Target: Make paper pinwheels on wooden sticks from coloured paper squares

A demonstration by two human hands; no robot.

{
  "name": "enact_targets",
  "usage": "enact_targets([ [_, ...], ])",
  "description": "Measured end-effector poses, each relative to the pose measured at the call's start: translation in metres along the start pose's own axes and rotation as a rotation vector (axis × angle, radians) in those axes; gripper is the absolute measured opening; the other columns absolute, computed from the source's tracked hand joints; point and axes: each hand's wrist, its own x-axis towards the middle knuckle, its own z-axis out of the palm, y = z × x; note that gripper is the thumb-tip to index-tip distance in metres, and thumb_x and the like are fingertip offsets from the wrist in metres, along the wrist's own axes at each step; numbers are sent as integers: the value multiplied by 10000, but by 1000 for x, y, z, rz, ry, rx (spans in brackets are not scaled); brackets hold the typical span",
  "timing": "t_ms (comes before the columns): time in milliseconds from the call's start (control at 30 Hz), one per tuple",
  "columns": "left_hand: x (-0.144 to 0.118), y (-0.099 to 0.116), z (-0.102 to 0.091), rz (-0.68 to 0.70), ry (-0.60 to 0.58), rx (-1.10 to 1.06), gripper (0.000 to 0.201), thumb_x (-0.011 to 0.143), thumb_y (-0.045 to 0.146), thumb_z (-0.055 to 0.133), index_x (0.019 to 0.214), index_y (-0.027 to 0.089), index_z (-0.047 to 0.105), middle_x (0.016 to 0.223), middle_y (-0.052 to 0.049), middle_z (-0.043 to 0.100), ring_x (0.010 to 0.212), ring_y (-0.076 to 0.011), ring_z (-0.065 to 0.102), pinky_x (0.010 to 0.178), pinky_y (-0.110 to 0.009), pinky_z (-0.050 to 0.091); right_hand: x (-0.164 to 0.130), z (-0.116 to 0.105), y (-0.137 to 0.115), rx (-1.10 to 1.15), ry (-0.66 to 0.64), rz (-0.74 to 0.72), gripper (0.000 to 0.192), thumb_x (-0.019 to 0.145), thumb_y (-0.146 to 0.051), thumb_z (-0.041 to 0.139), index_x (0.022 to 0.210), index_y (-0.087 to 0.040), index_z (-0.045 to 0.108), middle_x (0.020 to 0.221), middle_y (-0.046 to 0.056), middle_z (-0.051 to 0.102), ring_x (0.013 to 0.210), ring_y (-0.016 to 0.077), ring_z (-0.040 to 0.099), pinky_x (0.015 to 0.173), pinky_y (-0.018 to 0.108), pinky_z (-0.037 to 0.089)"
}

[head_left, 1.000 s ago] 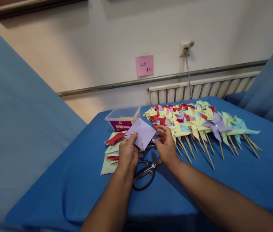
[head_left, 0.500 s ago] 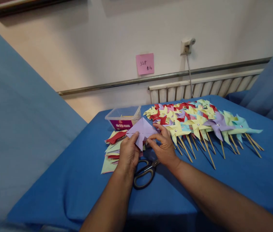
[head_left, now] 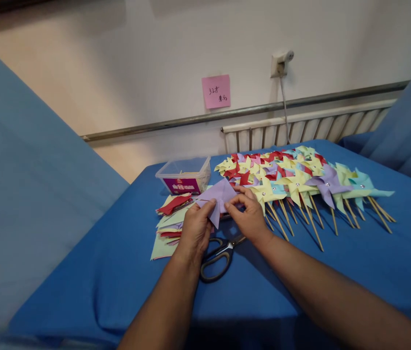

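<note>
Pinching slit purp. paper sq. (head_left: 223, 191)

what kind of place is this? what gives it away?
Probably an indoor craft workstation; the pictures don't settle what building. The massed paper pinwheels and the scissors suggest handicraft, and the radiator behind them says indoors.

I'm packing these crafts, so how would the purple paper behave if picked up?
The purple paper probably weighs very little, being a thin sheet. It likely flexes, since it appears to curl at the right grip. The cut beside the left grip could let it tear easily.
</note>
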Motion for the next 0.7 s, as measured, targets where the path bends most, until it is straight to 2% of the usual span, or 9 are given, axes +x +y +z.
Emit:
enact_targets([
  [267,-1,1,2,-5,18,31,307,562,163,813,843,111,699,725,-50,720,591,-141,628,593,-240,519,-1,1,-1,3,6,47,148,770,-301,647,648,-217,633,1082,91,623,1100,247,565,959,402,419],
  [567,-1,-1,2,23,-17,51,495,533,158,832,1007,102,700,929,-116,750,758,-212,693,714,-287,529,-1,1,-2,-17,10,66,161,769,-300,630,631,-219,615,1023,86,641,1097,259,573,975,423,395],
  [700,-1,-1,2,21,-14,54,503,534,152,836,1015,105,700,958,-120,748,784,-216,698,751,-298,525,-1,2,-5,7,7,78,162,768,-298,626,630,-214,610,1021,98,639,1108,264,568,972,417,403],
])
